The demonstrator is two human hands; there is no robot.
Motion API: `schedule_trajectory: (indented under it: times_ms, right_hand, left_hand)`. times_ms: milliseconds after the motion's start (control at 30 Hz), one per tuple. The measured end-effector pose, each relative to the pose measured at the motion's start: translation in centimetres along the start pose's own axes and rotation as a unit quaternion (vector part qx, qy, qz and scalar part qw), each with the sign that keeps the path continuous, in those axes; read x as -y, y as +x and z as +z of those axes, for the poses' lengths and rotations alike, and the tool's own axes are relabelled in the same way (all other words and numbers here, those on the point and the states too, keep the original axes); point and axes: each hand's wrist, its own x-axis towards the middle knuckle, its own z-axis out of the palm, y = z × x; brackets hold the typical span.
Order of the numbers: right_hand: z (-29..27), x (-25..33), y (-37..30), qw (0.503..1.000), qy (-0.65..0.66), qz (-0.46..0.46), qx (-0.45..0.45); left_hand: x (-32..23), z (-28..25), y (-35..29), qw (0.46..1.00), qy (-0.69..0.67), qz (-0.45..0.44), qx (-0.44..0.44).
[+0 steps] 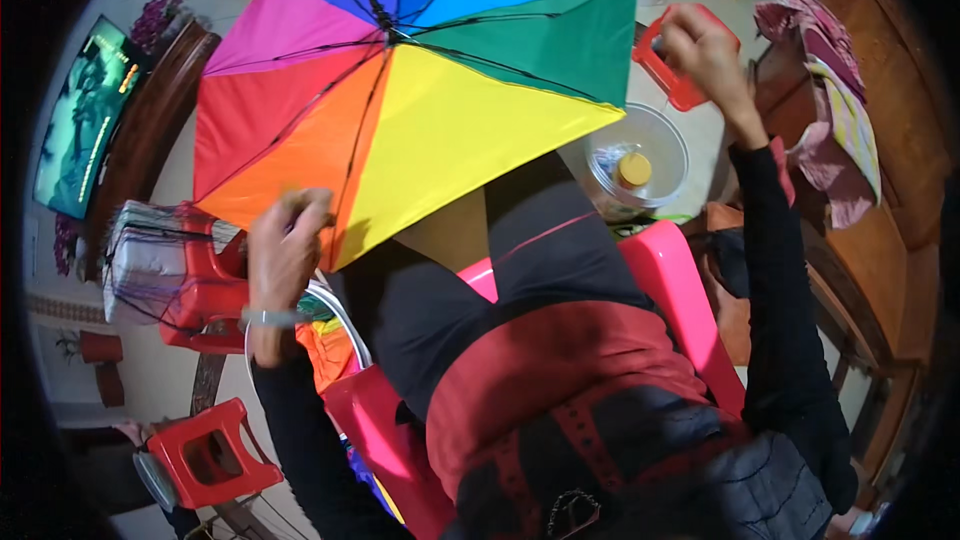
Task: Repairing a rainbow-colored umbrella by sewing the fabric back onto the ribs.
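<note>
A rainbow-coloured umbrella (480, 120) is spread open in front of me, its inner side with the black ribs and shaft facing up. At the near left rim, by the orange panel, my left hand (285, 250) has its fingers closed on the umbrella's edge; the fingertips are slightly blurred. My right hand (700, 55) is raised at the right, apart from the umbrella, with its fingers pinched together. Whatever lies between them, if anything, is too small to see. Beneath that hand is a red plastic piece (683, 90), partly covered by it.
A clear round tub (665, 155) holding a yellow-lidded jar (633, 171) stands at the right of my knees. Left of my seat is a white-rimmed bucket (352, 325) with colourful cloth. Red stools (205, 455) stand at left; a wooden bench (890, 120) with cloths is at right.
</note>
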Motion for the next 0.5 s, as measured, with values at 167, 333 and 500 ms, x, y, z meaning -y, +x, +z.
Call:
schedule_trajectory:
  times_ms: [167,333,500]
  right_hand:
    - [5.5,1.9,-2.7,0.995,-0.073,-0.046,0.053]
    - [7.5,1.8,-4.1,0.993,-0.111,-0.001,0.039]
    - [9.6,0.2,-5.4,0.995,-0.067,0.038,0.06]
  left_hand:
    - [8.5,2.5,9.2,0.908,0.39,0.051,0.145]
    - [8.7,8.6,10.9,0.938,0.318,-0.099,0.094]
    - [10.9,13.6,11.5,0.957,0.272,-0.1,0.011]
